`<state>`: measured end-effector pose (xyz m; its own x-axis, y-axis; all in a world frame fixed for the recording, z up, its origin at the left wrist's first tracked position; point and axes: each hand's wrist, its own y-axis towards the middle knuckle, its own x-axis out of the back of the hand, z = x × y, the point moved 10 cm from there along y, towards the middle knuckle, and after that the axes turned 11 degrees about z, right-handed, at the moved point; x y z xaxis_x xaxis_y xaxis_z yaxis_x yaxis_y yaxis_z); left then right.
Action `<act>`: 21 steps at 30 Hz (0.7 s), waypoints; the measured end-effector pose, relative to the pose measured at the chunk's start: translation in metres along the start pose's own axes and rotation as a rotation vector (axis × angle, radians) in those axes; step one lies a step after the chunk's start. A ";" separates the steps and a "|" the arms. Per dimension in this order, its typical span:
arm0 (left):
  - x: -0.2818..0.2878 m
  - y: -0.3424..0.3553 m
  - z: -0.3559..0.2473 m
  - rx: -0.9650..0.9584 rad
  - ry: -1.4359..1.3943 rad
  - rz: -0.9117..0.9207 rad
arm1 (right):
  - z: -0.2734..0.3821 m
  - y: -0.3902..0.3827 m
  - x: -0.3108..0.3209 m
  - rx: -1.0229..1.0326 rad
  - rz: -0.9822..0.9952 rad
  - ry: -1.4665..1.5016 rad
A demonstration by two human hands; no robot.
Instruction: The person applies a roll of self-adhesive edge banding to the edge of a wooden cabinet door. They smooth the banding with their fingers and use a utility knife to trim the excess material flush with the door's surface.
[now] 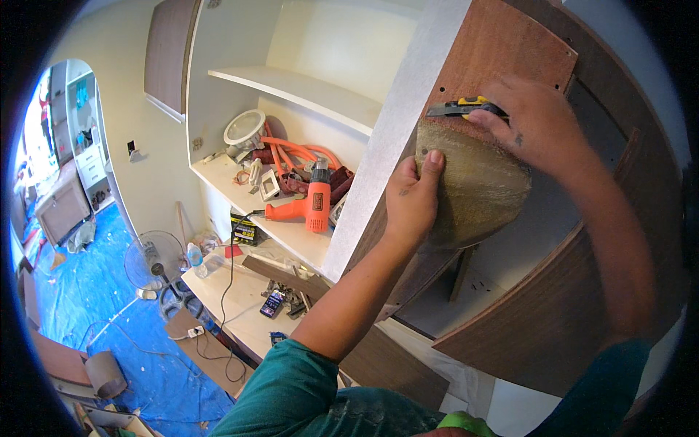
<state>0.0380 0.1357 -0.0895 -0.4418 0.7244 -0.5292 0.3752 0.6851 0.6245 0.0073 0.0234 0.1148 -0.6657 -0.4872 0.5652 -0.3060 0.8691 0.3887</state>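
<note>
Sheeting of blue plastic (73,284) is spread far to the left of the left hand (413,200), and a fan (157,269) stands between them, closer to the sheeting. A phone (272,303) lies below and to the left of this same hand, on a pale worktop (218,285). More near, directly to its left, an orange heat gun (317,207) rests on a white shelf (297,242); no hand touches it. The left hand itself is closed in a pinch: its thumb presses on the left edge of an olive-brown sheet (480,186), which extends to the right of the thumb and bends at its lower part. Above this thumb, and a little to its right, is the utility knife (466,108), black and yellow. Its long axis runs almost sideways, with the blade end toward the left and the handle toward the right hand (535,120). The right hand is the nearer one, as its fingers are curled around the handle and grip it. The knife is thus at the upper border of the sheet, before a reddish board (502,44); whether the blade touches the sheet, I cannot tell. Below the right hand, a dark brown panel (553,317) curves in the view.
</note>
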 end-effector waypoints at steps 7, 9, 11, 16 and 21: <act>0.002 0.000 0.002 0.004 0.051 0.000 | 0.007 0.007 -0.006 0.032 -0.036 -0.048; -0.002 0.000 0.000 -0.022 -0.010 0.007 | 0.008 0.008 -0.006 0.031 -0.024 -0.056; -0.004 -0.001 -0.001 -0.030 -0.022 0.008 | 0.010 0.006 -0.006 0.036 -0.023 -0.081; 0.001 -0.002 -0.002 -0.010 0.025 -0.023 | -0.005 -0.003 -0.013 0.039 0.109 -0.114; -0.001 -0.003 -0.003 -0.017 -0.003 -0.013 | -0.032 -0.044 -0.002 0.046 0.123 -0.170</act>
<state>0.0347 0.1329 -0.0894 -0.4438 0.7157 -0.5393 0.3558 0.6931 0.6269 0.0439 -0.0166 0.1193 -0.8040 -0.3594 0.4738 -0.2435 0.9258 0.2891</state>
